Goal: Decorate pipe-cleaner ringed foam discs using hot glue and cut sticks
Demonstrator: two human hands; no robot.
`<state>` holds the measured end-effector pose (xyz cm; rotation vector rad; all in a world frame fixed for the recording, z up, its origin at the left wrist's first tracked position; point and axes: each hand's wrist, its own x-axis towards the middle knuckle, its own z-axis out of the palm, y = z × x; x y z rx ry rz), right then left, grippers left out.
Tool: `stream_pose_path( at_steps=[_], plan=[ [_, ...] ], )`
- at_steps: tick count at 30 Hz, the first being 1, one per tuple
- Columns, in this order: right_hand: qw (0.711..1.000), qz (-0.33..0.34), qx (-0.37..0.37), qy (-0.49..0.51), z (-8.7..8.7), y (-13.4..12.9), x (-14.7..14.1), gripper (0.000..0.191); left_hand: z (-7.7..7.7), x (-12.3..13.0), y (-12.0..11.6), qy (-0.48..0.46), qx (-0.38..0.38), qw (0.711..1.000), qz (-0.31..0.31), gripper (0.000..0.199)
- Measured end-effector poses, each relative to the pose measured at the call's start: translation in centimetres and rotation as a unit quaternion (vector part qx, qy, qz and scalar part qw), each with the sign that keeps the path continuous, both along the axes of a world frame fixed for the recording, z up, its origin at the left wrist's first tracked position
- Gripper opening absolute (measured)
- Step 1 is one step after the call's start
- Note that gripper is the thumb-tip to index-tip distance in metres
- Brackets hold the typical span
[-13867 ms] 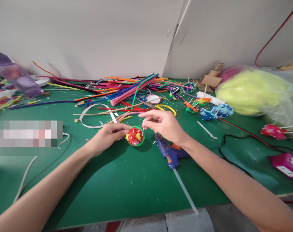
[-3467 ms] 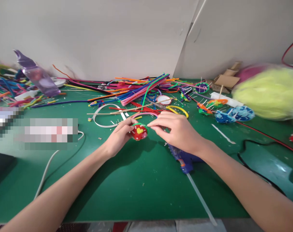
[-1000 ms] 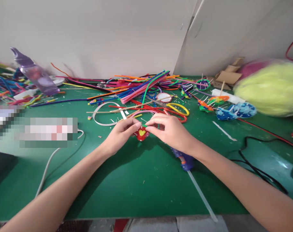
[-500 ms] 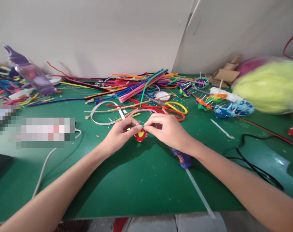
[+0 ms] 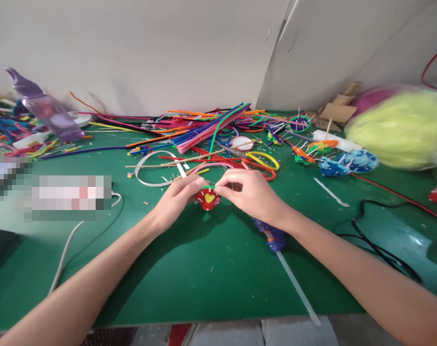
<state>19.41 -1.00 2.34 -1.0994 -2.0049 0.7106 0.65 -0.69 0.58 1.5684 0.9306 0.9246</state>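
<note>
Red, domed and fuzzy-looking, the small craft piece (image 5: 207, 201) with white dots and a yellow heart (image 5: 210, 197) on its face is up between my two hands, above the glossy green tabletop (image 5: 189, 283). My left hand (image 5: 175, 201) has it by the left edge, thumb and fingers clamped there. My right hand (image 5: 253, 193) comes in from the other side, thumb and forefinger tips drawn together at the right end of the bright green rim (image 5: 208, 187); whether they pinch the rim itself or some tiny bit beside it, I cannot tell. Just under my right wrist lies a dark blue glue gun (image 5: 272, 234), partly covered by the hand, a long translucent glue stick (image 5: 298, 287) poking out of it toward the near edge. Beyond my fingers are a thin white strip bent into a loop (image 5: 137, 169), yellow-handled scissors (image 5: 264, 157) and a slanting bundle of blue and pink fuzzy stems (image 5: 214, 127). Farther right sits a blue spotted piece (image 5: 363, 161), and at far left a purple see-through bottle (image 5: 51, 113) leans.
</note>
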Motion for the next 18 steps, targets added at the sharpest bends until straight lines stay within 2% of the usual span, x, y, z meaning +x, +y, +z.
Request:
stream_pose_path(
  at_steps=[5,18],
  plan=[
    [1.0,0.001,0.001,-0.001,-0.02,-0.21,-0.09,0.015,-0.14,-0.06,0.02,-0.016,-0.008,1.0,-0.021,0.026],
    [1.0,-0.011,0.009,0.003,-0.53,0.13,0.03,0.015,0.3,0.04,0.2,0.026,0.009,1.0,0.0,0.011]
  ],
)
